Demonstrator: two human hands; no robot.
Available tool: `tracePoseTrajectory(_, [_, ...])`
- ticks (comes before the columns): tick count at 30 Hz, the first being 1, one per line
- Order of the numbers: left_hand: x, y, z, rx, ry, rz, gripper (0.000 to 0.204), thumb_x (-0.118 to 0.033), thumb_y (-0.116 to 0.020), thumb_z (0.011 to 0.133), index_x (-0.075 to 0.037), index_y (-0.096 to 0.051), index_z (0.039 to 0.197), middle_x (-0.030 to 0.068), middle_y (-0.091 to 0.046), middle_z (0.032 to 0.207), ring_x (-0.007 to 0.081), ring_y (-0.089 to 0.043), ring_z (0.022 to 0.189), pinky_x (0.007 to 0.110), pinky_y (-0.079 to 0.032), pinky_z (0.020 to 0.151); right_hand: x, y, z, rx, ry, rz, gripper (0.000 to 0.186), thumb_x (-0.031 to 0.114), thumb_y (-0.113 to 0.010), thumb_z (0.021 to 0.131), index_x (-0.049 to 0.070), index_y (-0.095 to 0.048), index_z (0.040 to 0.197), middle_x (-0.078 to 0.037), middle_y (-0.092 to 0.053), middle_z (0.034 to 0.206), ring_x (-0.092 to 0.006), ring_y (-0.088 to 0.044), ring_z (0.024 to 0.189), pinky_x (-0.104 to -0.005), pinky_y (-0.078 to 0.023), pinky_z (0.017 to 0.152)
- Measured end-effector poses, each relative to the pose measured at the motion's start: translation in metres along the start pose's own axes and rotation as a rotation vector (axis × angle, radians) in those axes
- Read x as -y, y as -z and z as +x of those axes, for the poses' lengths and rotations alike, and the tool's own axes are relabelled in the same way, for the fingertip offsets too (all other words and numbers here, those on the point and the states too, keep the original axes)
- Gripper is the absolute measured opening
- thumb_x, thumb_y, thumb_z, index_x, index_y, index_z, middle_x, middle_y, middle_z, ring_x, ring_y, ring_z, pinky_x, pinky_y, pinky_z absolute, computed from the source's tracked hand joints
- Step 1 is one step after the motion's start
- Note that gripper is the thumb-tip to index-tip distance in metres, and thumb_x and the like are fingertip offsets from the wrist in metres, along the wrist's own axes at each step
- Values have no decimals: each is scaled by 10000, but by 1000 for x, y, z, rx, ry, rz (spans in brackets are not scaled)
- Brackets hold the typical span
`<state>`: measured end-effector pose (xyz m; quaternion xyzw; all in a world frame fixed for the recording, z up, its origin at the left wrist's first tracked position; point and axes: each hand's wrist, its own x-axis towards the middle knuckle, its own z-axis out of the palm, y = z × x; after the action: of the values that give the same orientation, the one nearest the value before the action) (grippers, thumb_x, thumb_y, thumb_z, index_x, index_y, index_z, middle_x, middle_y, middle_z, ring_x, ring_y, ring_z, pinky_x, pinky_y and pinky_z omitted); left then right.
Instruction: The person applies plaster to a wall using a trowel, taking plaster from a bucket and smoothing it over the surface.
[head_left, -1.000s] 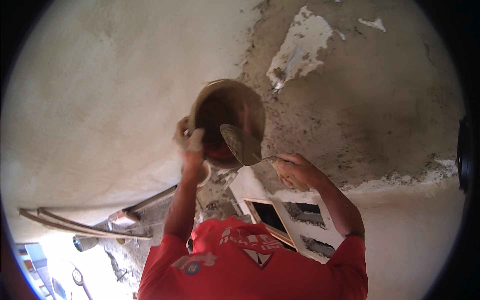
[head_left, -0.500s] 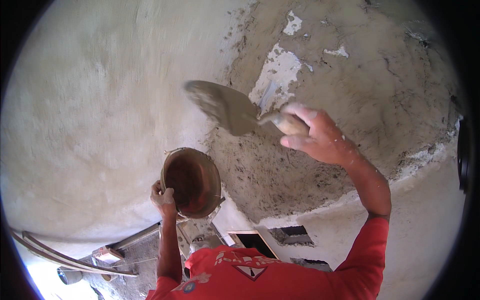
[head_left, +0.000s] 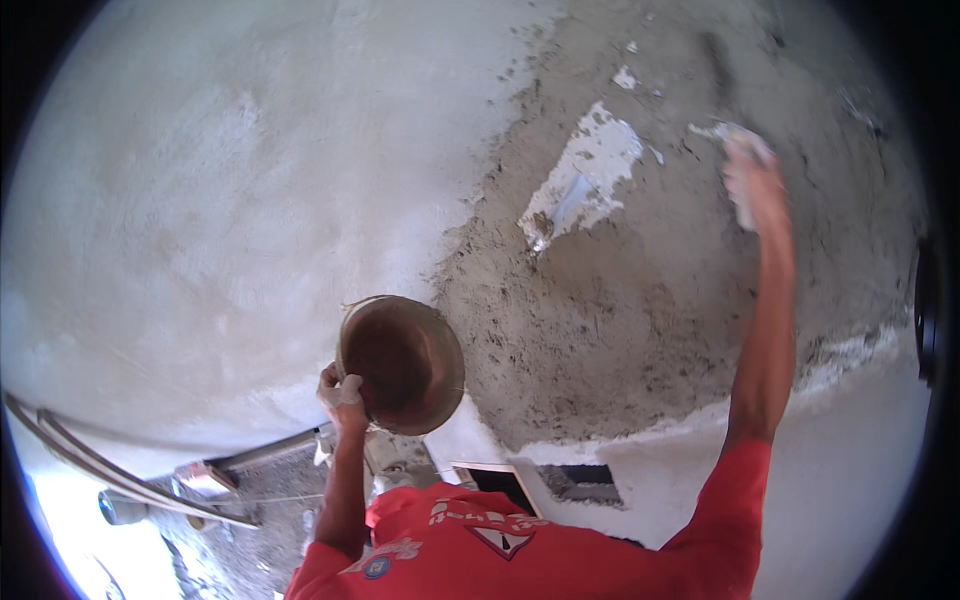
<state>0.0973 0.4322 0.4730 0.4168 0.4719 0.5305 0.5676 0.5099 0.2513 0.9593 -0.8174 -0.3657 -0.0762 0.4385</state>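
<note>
My left hand [head_left: 342, 398] grips the near left rim of a round, mortar-stained bucket [head_left: 446, 368], its mouth turned up toward me. The inside is dark and brownish. My right hand [head_left: 757, 185], smeared by motion, is raised far to the right with its fingers closed round the handle of a trowel [head_left: 746, 215]. The trowel's blade can hardly be made out against the wall. Before both hands rises a wall, with rough, damp grey mortar [head_left: 640, 310] on its right part. A bare whitish patch [head_left: 590, 150] shows within that mortar.
Smoother pale plaster [head_left: 220, 220] covers the wall's left part. At lower left, long curved strips [head_left: 110, 480] cross above the ground, near a container [head_left: 122, 507]. A rectangular opening [head_left: 580, 484] and a framed dark opening [head_left: 497, 487] lie below the rough mortar.
My right hand has swung up and right with the trowel, whose mortar-covered blade was plainly visible before. The bucket and my left hand sit slightly farther right in the picture.
</note>
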Motion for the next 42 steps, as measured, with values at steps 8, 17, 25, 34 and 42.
tracePoseTrajectory(8, [66, 43, 3, -278, 413, 200, 246, -154, -745, 682, -8, -639, 850, 61, -598, 729, 164, -518, 667, 376, -471, 606, -59, -20, -131, 286, -62, -1, 463, 246, -550, 971, 38, -484, 1379, -21, -540, 771, -93, -498, 615, -241, -419, 533])
tracePoseTrajectory(17, [94, 58, -72, -411, 697, 92, 286, -55, -745, 650, -13, -679, 926, 85, -654, 780, 195, -621, 726, 369, -511, 634, -152, -183, -333, 674, -646, -250, 491, 259, -555, 948, 16, -482, 1367, -36, -539, 775, -130, -528, 640, -280, -465, 572])
tracePoseTrajectory(25, [129, 99, -94, -650, 915, -96, 346, -89, -762, 667, -28, -683, 998, 141, -699, 958, 243, -665, 828, 385, -529, 731, -197, -222, -363, 1079, -513, -183, 320, 186, -545, 937, 20, -554, 1211, -32, -536, 724, -116, -524, 573, -280, -443, 496])
tracePoseTrajectory(34, [122, 365, -141, -1189, 644, 491, 495, -434, -696, 791, 34, -666, 948, 212, -678, 906, 293, -641, 810, 459, -492, 724, -198, -240, -389, 1169, -413, -268, 351, 159, -552, 936, 11, -560, 1254, -14, -529, 706, -105, -495, 554, -274, -435, 487])
tracePoseTrajectory(42, [189, 624, -307, -522, 509, 1689, 783, -334, -773, 769, -50, -400, 1396, 203, -483, 1361, 327, -432, 1283, 489, -299, 1089, -253, -251, -421, 1212, -378, -190, 454, 253, -616, 859, -15, -577, 1224, -93, -614, 800, -164, -567, 613, -327, -477, 561])
